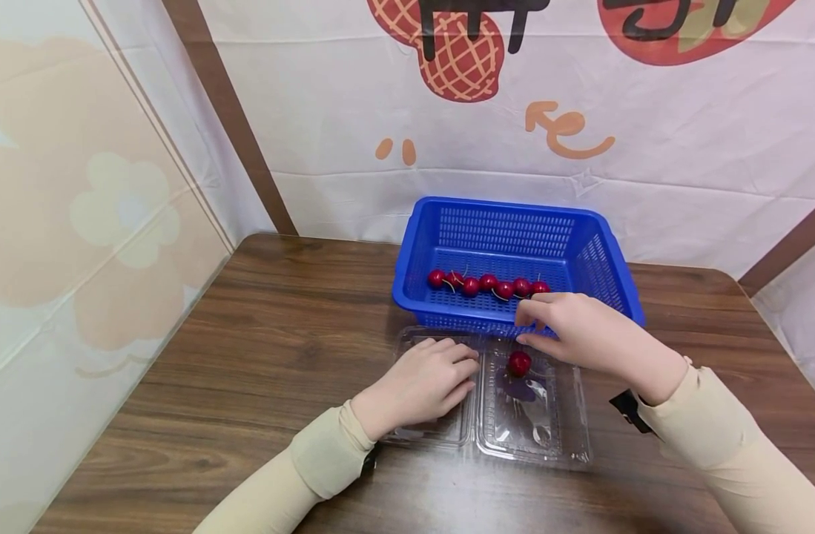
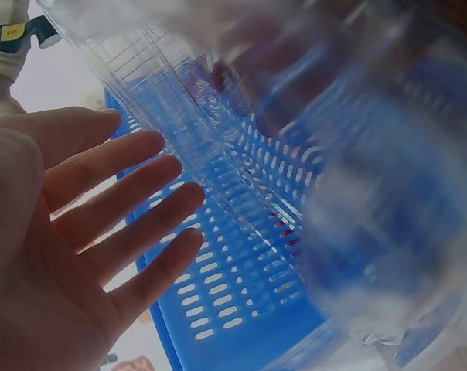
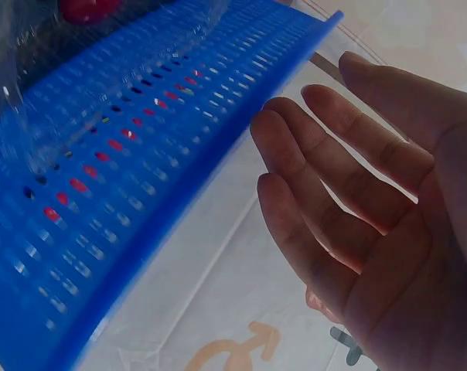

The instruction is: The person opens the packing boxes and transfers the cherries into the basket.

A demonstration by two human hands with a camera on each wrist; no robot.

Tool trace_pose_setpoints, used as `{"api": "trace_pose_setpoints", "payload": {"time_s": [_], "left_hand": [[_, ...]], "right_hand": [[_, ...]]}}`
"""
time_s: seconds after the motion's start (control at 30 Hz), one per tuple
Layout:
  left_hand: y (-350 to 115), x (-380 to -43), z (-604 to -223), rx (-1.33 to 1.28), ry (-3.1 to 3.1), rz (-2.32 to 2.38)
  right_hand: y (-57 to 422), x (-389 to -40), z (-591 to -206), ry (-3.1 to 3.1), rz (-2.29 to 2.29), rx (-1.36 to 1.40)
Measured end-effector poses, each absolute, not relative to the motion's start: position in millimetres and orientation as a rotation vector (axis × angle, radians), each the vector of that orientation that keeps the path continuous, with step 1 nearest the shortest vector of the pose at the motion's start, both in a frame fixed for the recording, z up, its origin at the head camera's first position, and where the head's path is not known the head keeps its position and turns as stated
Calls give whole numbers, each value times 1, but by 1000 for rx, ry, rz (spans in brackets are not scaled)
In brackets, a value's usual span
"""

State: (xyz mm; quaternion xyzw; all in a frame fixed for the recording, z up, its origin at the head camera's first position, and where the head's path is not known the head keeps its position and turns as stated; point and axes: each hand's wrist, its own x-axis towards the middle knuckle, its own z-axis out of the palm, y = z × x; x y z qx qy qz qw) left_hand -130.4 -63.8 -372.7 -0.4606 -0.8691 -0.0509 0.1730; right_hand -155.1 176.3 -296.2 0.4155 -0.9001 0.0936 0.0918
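A clear plastic clamshell box [image 1: 507, 443] lies unfolded on the table, its two halves side by side. My left hand [image 1: 420, 382] is over the left half, fingers loosely extended; the left wrist view shows the bare palm and spread fingers of this hand [image 2: 86, 216]. One red cherry [image 1: 519, 363] sits in the right half, near its back end. Just above and behind that cherry is my right hand [image 1: 581, 334], at the front rim of the blue basket [image 1: 507, 207]. Its thumb and fingers are apart with nothing between them, as the right wrist view of this hand [image 3: 365, 209] confirms.
Inside the basket, several red cherries [image 1: 489, 282] with stems lie in a row toward the front. The brown wooden table [image 1: 274, 326] extends to both sides, and a printed white cloth [image 1: 327, 141] hangs behind it.
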Motion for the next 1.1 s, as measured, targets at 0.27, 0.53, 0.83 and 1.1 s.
{"api": "trace_pose_setpoints", "payload": {"time_s": [0.27, 0.53, 0.83, 1.1], "left_hand": [[-64, -130, -373, -1304, -2461, -142], [-63, -130, -373, -1302, -2457, -149], [-63, -130, -373, -1307, -2445, -136], [-64, -130, -373, -1309, -2448, -137]], "right_hand": [[177, -150, -308, -2673, 293, 1229], [182, -147, -321, -2691, 315, 1215], [188, -146, -339, -2663, 310, 1219], [191, -146, -354, -2669, 281, 1224]]}}
